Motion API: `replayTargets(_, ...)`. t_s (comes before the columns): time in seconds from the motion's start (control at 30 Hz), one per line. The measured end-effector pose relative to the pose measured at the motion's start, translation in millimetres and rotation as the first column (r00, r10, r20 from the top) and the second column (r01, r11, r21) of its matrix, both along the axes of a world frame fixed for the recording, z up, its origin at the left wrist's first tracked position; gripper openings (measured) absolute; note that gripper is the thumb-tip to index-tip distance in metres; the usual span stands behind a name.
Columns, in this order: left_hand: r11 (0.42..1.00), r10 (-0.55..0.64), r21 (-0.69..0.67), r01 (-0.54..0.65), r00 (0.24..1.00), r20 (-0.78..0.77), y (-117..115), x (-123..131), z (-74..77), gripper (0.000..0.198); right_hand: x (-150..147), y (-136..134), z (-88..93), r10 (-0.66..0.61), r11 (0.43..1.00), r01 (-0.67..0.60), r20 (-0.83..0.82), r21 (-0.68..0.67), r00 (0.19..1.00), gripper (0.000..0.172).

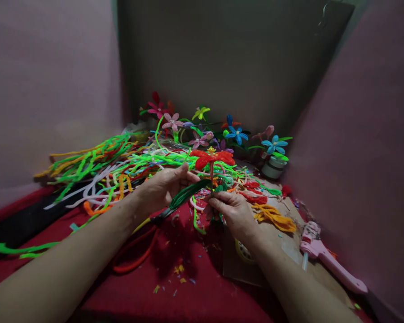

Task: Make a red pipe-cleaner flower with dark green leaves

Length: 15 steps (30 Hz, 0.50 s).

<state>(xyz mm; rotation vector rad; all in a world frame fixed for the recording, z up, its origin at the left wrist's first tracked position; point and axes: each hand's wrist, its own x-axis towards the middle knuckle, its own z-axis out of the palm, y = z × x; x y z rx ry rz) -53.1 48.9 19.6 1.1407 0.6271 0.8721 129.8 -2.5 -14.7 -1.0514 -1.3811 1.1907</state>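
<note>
A red pipe-cleaner flower [211,158] with a yellow centre stands upright on its stem. Thumb and fingers of my right hand [234,211] pinch that stem low down. From the stem a long dark green pipe-cleaner leaf [188,193] slants out to the left. My left hand [160,186] is beside this leaf, thumb raised and fingers stretched toward the stem; I see nothing gripped in it. More dark green fuzzy loops hang under the flower, partly hidden by my right hand.
Loose pipe cleaners [161,159] pile up behind my hands. Finished flowers [236,134] stand at the back, near a small jar [274,167]. A red-and-yellow-handled tool [134,268] lies on the red cloth [188,300]. At right are orange pipe cleaners [274,217] and a pink glue gun [330,258].
</note>
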Motion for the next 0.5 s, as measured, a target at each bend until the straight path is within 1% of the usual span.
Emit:
replayTargets(0.07, 0.986, -0.166, -0.018, 0.166, 0.986, -0.013, -2.9, -2.5, 0.5, 0.044, -0.9, 0.4, -0.2, -0.039, 0.999, 0.039, 0.026, 0.032, 0.999, 0.018)
replayTargets(0.1, 0.975, -0.223, -0.024, 0.223, 0.975, -0.016, -4.0, -3.3, 0.3, 0.042, -1.3, 0.6, -0.5, -0.051, 0.997, 0.049, 0.032, 0.052, 0.998, 0.018)
replayTargets(0.17, 0.958, -0.282, -0.051, 0.282, 0.959, -0.005, -5.2, -3.5, -1.2, 0.037, -1.8, 0.6, -1.3, -0.058, 0.995, 0.053, 0.051, 0.084, 0.997, 0.017)
replayTargets(0.23, 0.953, -0.293, -0.08, 0.293, 0.956, 0.01, -5.3, -2.3, -3.5, 0.03, -2.2, 0.1, -2.2, -0.05, 0.994, 0.044, 0.066, 0.097, 0.997, 0.017)
replayTargets(0.3, 0.954, -0.287, -0.082, 0.288, 0.958, 0.032, -5.1, -0.2, -6.1, 0.025, -2.6, -0.7, -3.2, -0.027, 0.996, 0.023, 0.053, 0.085, 0.998, 0.017)
replayTargets(0.4, 0.958, -0.28, -0.043, 0.284, 0.956, 0.083, -6.1, 2.0, -8.6, 0.024, -3.4, -1.6, -3.9, -0.004, 0.997, 0.003, 0.006, 0.071, 1.0, 0.018)
replayTargets(0.5, 0.95, -0.307, -0.021, 0.311, 0.947, 0.097, -6.9, -0.4, -7.2, 0.027, -3.7, -1.5, -3.4, -0.018, 0.997, 0.019, -0.018, 0.074, 1.0, 0.018)
